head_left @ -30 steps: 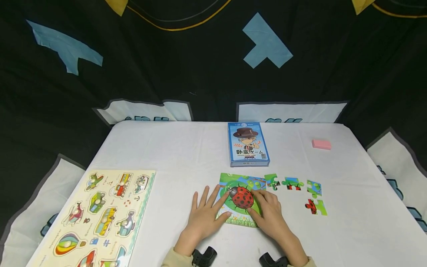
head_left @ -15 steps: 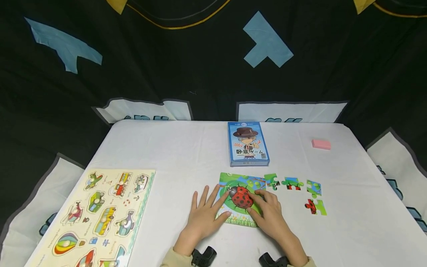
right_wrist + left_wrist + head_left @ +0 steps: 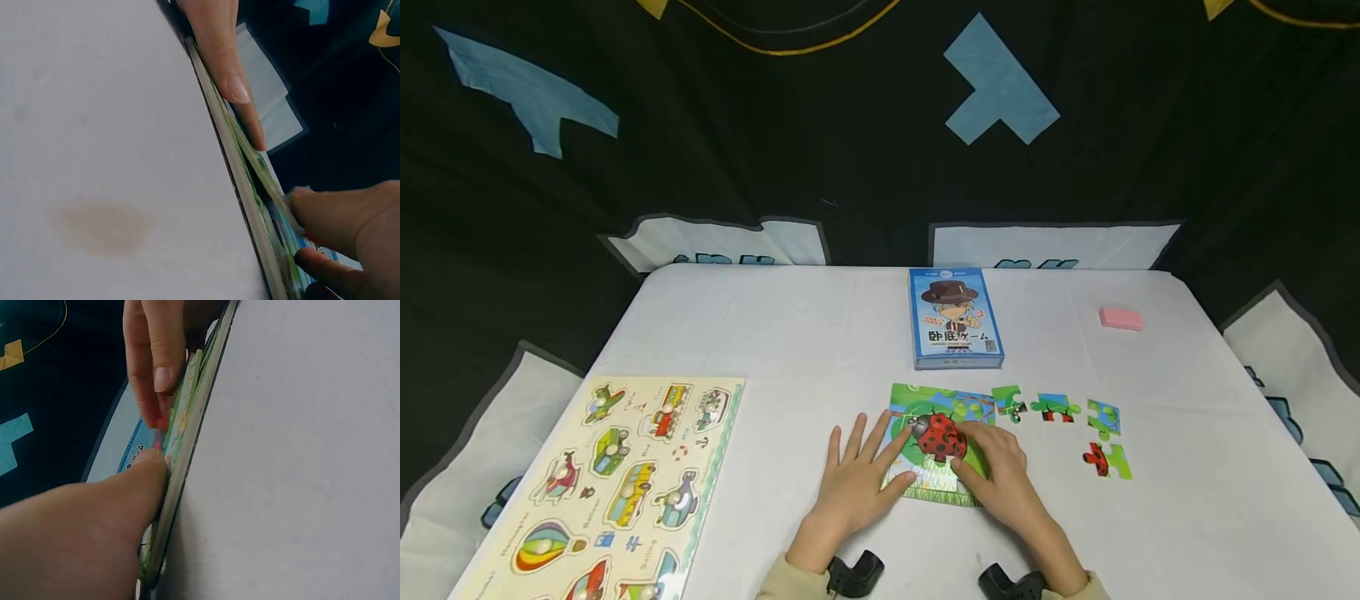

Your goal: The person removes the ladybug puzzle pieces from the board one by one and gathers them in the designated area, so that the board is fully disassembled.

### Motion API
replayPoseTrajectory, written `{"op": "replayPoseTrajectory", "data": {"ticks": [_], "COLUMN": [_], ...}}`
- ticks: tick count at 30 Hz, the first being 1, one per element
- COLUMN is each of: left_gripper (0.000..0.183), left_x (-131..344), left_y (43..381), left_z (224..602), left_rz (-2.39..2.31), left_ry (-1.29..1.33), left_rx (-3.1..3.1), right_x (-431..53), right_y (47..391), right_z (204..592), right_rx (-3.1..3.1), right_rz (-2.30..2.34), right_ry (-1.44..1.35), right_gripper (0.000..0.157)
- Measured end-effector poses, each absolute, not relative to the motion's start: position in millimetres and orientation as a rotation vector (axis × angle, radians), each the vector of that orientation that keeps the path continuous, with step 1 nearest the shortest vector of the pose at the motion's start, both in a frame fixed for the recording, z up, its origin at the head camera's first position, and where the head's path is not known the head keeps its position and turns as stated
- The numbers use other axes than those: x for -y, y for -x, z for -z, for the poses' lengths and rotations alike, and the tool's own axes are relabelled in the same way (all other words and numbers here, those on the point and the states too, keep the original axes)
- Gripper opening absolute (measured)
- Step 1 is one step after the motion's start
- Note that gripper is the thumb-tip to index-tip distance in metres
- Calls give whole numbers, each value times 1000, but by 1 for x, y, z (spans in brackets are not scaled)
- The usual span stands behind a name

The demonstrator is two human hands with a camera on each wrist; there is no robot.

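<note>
A square ladybug jigsaw (image 3: 943, 496) with a green border lies in front of me. My left hand (image 3: 850, 496) rests with spread fingers over its left edge. At the lower right of the ladybug, my right hand (image 3: 1007, 475) pinches a jigsaw piece (image 3: 269, 178) between thumb and fingers. In the right wrist view this piece tilts up out of the board (image 3: 234, 156), its raised end at the right thumb (image 3: 331, 215). The right fingers hide much of it from the head view. Several loose pieces (image 3: 1056, 408) lie right of the jigsaw.
Behind the jigsaw stands a blue game box (image 3: 957, 321). A large picture board of vehicles (image 3: 643, 450) covers the table's left side. A pink block (image 3: 1121, 319) sits at the back right of the white table (image 3: 820, 333).
The right fingers have drawn in slightly, and part of the ladybug's lower right now looks lifted and glossy. The left hand stays put. The head view has shifted slightly.
</note>
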State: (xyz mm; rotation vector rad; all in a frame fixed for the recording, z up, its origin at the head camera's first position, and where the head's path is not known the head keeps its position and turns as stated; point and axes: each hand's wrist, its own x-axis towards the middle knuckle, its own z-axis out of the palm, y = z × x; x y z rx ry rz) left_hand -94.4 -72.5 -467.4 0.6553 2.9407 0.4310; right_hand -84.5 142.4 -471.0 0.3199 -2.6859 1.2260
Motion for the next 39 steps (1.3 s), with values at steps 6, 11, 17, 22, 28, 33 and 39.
{"op": "replayPoseTrajectory", "data": {"ticks": [6, 11, 17, 22, 28, 33, 39], "left_gripper": [60, 60, 60, 60, 60, 60, 60], "left_x": [73, 73, 73, 73, 73, 74, 73], "left_y": [95, 94, 93, 93, 93, 93, 94], "left_z": [467, 467, 468, 468, 467, 467, 467], "left_rz": [-432, -429, -433, -437, -443, -440, -423], "left_ry": [-656, -657, -661, -669, -669, -668, -667], "left_rx": [-2941, -2943, -2950, -2959, -2958, -2956, -2955], "right_x": [-135, -132, -131, -131, -130, -130, -133], "right_y": [88, 87, 85, 86, 87, 87, 88], "right_z": [471, 469, 469, 468, 468, 469, 469], "right_rx": [2634, 2666, 2694, 2673, 2647, 2611, 2553], "right_rz": [-1323, -1298, -1276, -1281, -1315, -1329, -1401], "right_ry": [-268, -282, -279, -256, -220, -202, -185], "right_gripper": [41, 36, 31, 26, 27, 28, 27]}}
